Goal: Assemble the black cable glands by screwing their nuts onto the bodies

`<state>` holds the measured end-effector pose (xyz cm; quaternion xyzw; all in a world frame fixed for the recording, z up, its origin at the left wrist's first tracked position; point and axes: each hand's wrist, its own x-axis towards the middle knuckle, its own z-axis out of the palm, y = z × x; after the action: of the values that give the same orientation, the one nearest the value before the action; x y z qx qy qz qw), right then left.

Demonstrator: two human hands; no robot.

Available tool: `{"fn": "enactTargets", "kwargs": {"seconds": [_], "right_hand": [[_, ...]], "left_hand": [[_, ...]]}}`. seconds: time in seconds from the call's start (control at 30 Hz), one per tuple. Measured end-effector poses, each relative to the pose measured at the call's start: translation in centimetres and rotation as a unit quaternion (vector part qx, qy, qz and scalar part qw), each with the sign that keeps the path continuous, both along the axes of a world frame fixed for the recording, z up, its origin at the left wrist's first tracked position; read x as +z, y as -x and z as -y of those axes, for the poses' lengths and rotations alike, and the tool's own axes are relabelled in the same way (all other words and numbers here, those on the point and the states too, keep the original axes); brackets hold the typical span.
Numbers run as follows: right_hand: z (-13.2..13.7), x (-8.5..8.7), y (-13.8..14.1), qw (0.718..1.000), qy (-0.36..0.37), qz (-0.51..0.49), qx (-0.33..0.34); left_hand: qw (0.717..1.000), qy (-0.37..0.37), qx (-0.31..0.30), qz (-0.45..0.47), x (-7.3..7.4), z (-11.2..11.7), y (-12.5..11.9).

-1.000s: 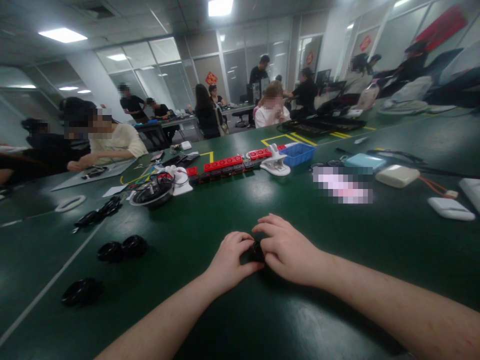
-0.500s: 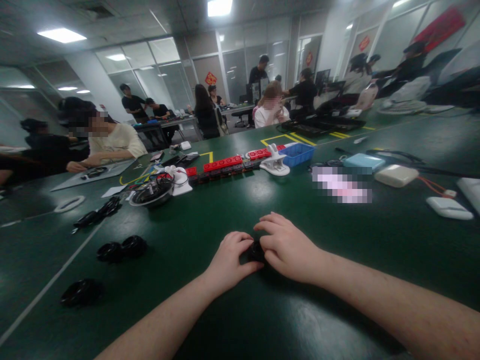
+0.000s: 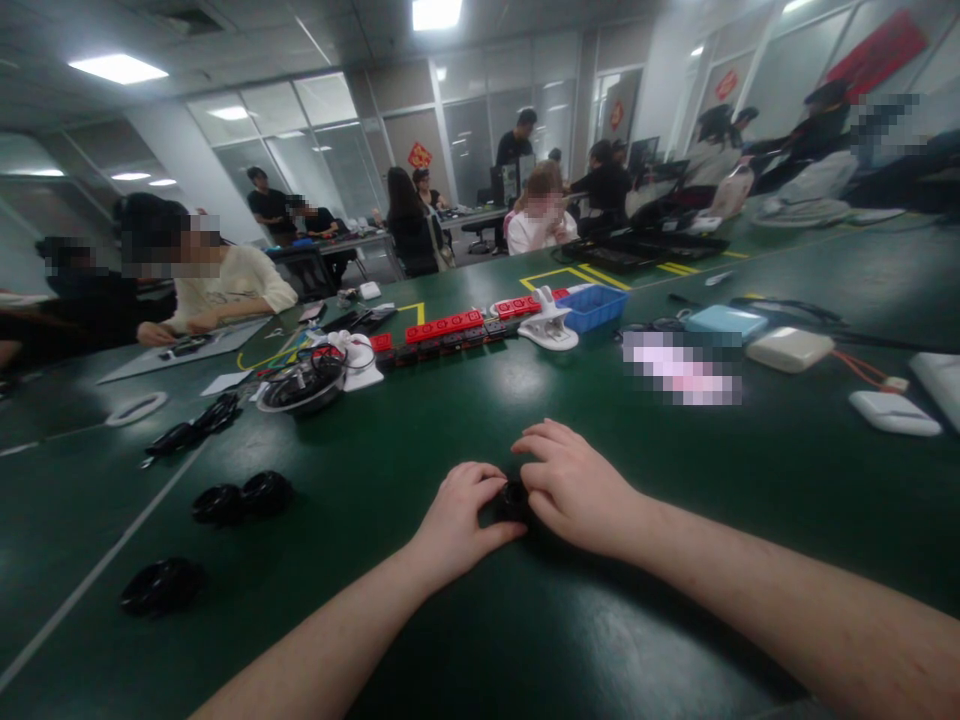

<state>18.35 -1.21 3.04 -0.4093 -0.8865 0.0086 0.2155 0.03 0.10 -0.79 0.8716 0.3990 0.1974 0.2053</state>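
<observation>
Grip unchanged: left hand (image 3: 457,515) and right hand (image 3: 577,490) stay curled shut on small black part (image 3: 514,497) on tabletop (image 3: 675,480), right hand edged slightly forward; handling continues in place.

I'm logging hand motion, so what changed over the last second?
Hardly anything. The right hand edged slightly away from the body. The left hand stayed where it was, and both hands kept pinching the small black part on the green table. The other black parts stayed put.
</observation>
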Motion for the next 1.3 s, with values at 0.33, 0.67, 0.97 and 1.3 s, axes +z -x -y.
{"fn": "enactTargets", "kwargs": {"seconds": [0.33, 0.67, 0.97, 1.3], "right_hand": [[-0.01, -0.22, -0.08, 1.000, -0.011, 0.002, -0.006], [-0.15, -0.18, -0.11, 1.000, -0.026, 0.014, -0.012], [-0.27, -0.46, -0.03, 0.999, -0.033, 0.018, -0.012], [-0.23, -0.60, -0.02, 0.999, -0.036, 0.018, -0.009]], "left_hand": [[1.000, 0.007, -0.001, 0.001, 0.00, 0.04, -0.01], [1.000, 0.001, 0.000, 0.003, 0.09, 0.21, -0.06], [1.000, -0.005, -0.004, 0.001, 0.08, 0.16, -0.05], [1.000, -0.004, -0.002, -0.001, 0.28, 0.23, -0.02]]}}
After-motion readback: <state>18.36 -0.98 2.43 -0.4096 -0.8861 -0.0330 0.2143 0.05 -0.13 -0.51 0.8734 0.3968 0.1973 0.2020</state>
